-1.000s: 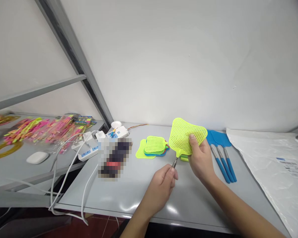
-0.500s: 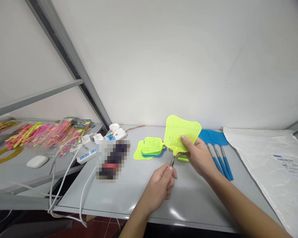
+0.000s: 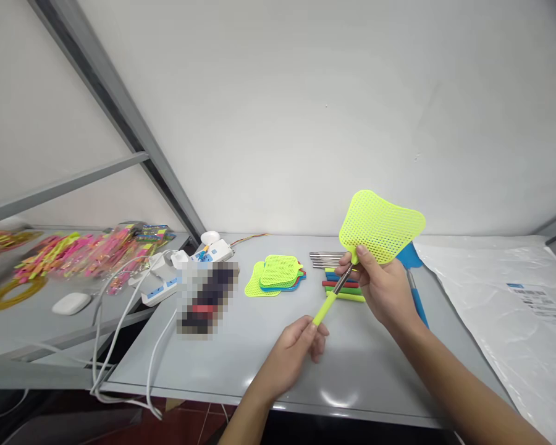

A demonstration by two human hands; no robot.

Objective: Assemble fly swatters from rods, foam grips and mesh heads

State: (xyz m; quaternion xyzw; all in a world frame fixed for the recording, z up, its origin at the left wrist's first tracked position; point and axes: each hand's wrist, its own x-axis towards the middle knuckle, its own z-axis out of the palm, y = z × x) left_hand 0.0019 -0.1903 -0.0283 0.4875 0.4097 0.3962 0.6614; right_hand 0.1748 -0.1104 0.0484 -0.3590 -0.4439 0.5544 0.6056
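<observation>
Swatter head (image 3: pixel 382 225) pinched low between right fingers (image 3: pixel 369 261); left fingers (image 3: pixel 307 337) grip handle (image 3: pixel 324 310) below.

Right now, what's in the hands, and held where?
A yellow-green swatter. Left hand holds the lower end of its handle; right hand pinches the base of its mesh head.

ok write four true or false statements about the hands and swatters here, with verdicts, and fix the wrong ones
1. The right hand holds the yellow-green swatter head. True.
2. The left hand grips a red handle. False: it holds a yellow-green handle.
3. The white bag lies to the right of the blue swatter. True.
4. The stacked mesh heads are on the floor. False: they lie on the table.
</observation>
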